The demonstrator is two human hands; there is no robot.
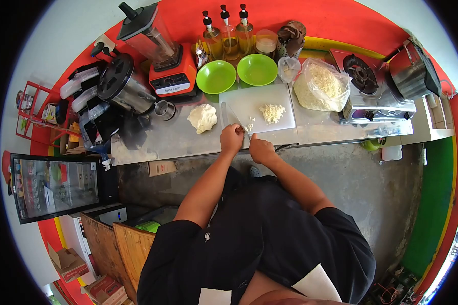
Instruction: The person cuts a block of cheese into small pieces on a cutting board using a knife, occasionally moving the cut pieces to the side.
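Observation:
A white cutting board (pixel 244 96) lies on the metal counter, with a pile of finely cut pale pieces (pixel 273 114) on its right part. Smaller bits (pixel 250 125) lie by my hands at its front edge. A thin knife (pixel 235 115) slants up and left over the board, its handle end at my closed right hand (pixel 262 149). Just left of it, my left hand (pixel 232 138) is closed with fingertips beside the blade; what it pinches is too small to make out. A whitish lump (pixel 202 118) sits left of the board.
Two green bowls (pixel 216 77) stand behind the board, with pump bottles beyond. A red blender (pixel 173 76) and a steel container (pixel 126 84) are at the left. To the right are an open bag of shreds (pixel 321 85), a gas stove (pixel 376 104) and a pot (pixel 413 71).

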